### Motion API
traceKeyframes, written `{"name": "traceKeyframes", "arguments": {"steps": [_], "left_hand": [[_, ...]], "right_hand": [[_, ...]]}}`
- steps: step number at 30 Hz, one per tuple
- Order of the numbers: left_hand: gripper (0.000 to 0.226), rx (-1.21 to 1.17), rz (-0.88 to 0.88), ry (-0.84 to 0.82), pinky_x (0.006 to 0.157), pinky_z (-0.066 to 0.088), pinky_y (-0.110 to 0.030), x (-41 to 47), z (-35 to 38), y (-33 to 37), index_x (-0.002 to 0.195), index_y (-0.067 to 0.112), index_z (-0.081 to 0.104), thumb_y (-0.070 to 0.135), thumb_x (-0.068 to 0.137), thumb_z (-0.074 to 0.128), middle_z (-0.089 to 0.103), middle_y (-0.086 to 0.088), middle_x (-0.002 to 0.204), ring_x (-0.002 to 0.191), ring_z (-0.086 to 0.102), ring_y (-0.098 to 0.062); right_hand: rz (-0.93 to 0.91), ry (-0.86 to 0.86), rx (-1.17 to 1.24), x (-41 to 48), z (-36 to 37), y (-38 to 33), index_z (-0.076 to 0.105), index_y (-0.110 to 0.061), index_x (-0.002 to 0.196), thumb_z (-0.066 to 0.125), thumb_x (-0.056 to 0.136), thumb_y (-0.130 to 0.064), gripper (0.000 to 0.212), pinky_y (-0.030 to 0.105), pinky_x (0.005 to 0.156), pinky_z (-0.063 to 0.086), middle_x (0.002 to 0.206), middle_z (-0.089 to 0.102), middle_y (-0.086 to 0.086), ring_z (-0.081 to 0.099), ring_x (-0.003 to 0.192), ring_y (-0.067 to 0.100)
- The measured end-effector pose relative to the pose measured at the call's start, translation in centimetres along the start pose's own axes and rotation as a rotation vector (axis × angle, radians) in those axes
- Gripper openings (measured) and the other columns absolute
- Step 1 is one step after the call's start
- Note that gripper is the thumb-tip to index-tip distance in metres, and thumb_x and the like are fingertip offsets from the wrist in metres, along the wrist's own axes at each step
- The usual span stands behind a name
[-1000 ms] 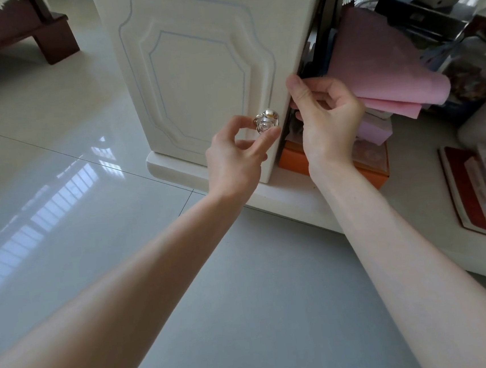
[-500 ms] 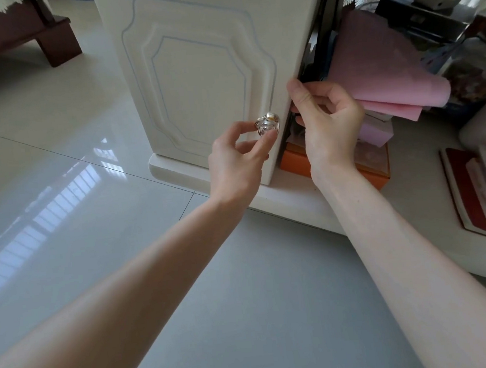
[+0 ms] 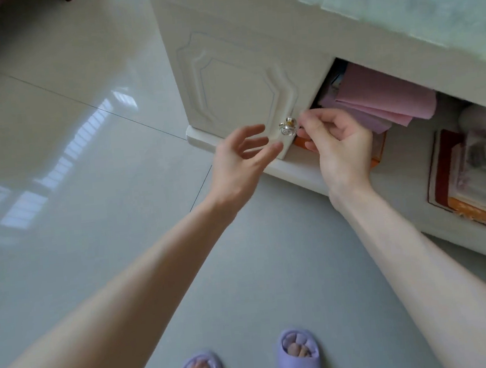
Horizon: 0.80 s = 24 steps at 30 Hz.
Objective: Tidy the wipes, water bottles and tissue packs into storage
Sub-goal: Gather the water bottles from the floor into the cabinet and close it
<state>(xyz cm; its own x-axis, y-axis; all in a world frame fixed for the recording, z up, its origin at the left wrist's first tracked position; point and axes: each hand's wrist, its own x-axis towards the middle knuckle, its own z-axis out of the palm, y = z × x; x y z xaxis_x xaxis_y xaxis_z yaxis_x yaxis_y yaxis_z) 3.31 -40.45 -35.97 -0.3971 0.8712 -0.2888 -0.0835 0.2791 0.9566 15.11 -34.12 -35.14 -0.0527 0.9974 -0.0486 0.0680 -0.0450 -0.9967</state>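
Left hand (image 3: 239, 157): fingers spread, holding nothing, just beside knob (image 3: 288, 127).
Right hand (image 3: 342, 147): fingers curled at door (image 3: 241, 86) edge; cannot tell if gripping.
Cabinet (image 3: 294, 170): pink sheets (image 3: 385, 102), stacked books (image 3: 467, 183).

Shelf (image 3: 404, 150) partly hidden by door (image 3: 234, 75), book stack (image 3: 467, 180) blurred, slippers (image 3: 302, 362) cropped

Door: we see the cabinet door (image 3: 241, 89) left of the open compartment, with the knob (image 3: 288, 127) at its lower right corner.
Hands: left hand (image 3: 240, 166) just left of the knob; right hand (image 3: 339, 145) just right of it, at the door's edge.
Compartment: folded sheets (image 3: 382, 102) behind the right hand, over a flat box (image 3: 379, 150); book stack (image 3: 467, 186) further right.
Floor: slippers (image 3: 300, 356) nearest us, between our arms.
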Motion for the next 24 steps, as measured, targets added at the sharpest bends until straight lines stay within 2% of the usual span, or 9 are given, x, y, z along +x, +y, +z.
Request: {"name": "traceKeyframes", "arguments": {"steps": [5, 8, 10, 13, 17, 19, 24], "left_hand": [[0.034, -0.027, -0.095, -0.024, 0.071, 0.049, -0.009, -4.7, -2.1, 7.1, 0.115, 0.019, 0.063, 0.016, 0.083, 0.075, 0.069, 0.0, 0.104, 0.091, 0.066, 0.0], [0.034, -0.029, -0.132, -0.046, 0.069, 0.048, -0.008, -7.0, -2.9, 12.8, 0.114, 0.02, 0.064, 0.015, 0.083, 0.075, 0.069, 0.001, 0.102, 0.086, 0.066, 0.003], [0.035, -0.038, -0.145, -0.053, 0.067, 0.047, -0.007, -8.6, -3.5, 17.8, 0.115, 0.021, 0.064, 0.016, 0.082, 0.075, 0.069, 0.002, 0.1, 0.081, 0.066, 0.006], [0.036, -0.042, -0.144, -0.078, 0.065, 0.046, -0.007, -10.5, -3.9, 23.6, 0.116, 0.022, 0.063, 0.018, 0.082, 0.075, 0.07, 0.001, 0.103, 0.079, 0.067, 0.007], [0.038, -0.044, -0.117, -0.112, 0.066, 0.045, -0.006, -13.4, -3.7, 32.9, 0.118, 0.023, 0.063, 0.018, 0.082, 0.075, 0.071, 0.0, 0.107, 0.083, 0.067, 0.007], [0.04, -0.048, -0.096, -0.136, 0.068, 0.046, -0.006, -14.9, -3.3, 37.2, 0.12, 0.022, 0.063, 0.018, 0.082, 0.075, 0.07, -0.001, 0.11, 0.087, 0.067, 0.005], [0.043, -0.037, -0.016, -0.247, 0.072, 0.047, -0.007, -17.9, -1.4, 46.0, 0.123, 0.018, 0.061, 0.015, 0.082, 0.075, 0.07, -0.003, 0.11, 0.092, 0.068, -0.001]], "right_hand": [[0.115, -0.043, -0.006, -2.7, 0.0, -7.6, 0.065, -0.021, 0.086, 0.067, 0.089, -0.016, 0.007, 0.024, 0.076, 0.052, 0.085, 0.07, 0.0, 0.067, 0.086, 0.017], [0.154, -0.035, -0.014, -3.4, -0.5, -13.4, 0.066, -0.015, 0.093, 0.067, 0.089, -0.014, 0.004, 0.024, 0.078, 0.052, 0.089, 0.07, 0.002, 0.067, 0.09, 0.016], [0.186, -0.014, 0.0, -3.8, -1.1, -18.5, 0.066, -0.011, 0.098, 0.067, 0.089, -0.014, 0.009, 0.025, 0.081, 0.052, 0.091, 0.07, 0.002, 0.067, 0.092, 0.015], [0.207, -0.001, 0.024, -4.4, -1.8, -24.4, 0.065, -0.014, 0.096, 0.069, 0.088, -0.014, 0.008, 0.026, 0.085, 0.053, 0.091, 0.07, -0.001, 0.067, 0.094, 0.013], [0.167, 0.002, 0.022, -5.5, -3.5, -33.9, 0.064, -0.013, 0.098, 0.068, 0.088, -0.013, 0.011, 0.015, 0.078, 0.052, 0.091, 0.07, -0.003, 0.067, 0.09, 0.004], [0.139, 0.031, 0.023, -6.2, -5.0, -38.4, 0.063, -0.014, 0.098, 0.068, 0.088, -0.011, 0.011, 0.013, 0.076, 0.05, 0.092, 0.069, -0.003, 0.066, 0.087, 0.002], [0.071, 0.115, 0.039, -7.8, -8.7, -47.1, 0.062, -0.014, 0.101, 0.067, 0.089, -0.012, 0.013, 0.014, 0.076, 0.049, 0.096, 0.069, 0.0, 0.066, 0.093, 0.01]]}}
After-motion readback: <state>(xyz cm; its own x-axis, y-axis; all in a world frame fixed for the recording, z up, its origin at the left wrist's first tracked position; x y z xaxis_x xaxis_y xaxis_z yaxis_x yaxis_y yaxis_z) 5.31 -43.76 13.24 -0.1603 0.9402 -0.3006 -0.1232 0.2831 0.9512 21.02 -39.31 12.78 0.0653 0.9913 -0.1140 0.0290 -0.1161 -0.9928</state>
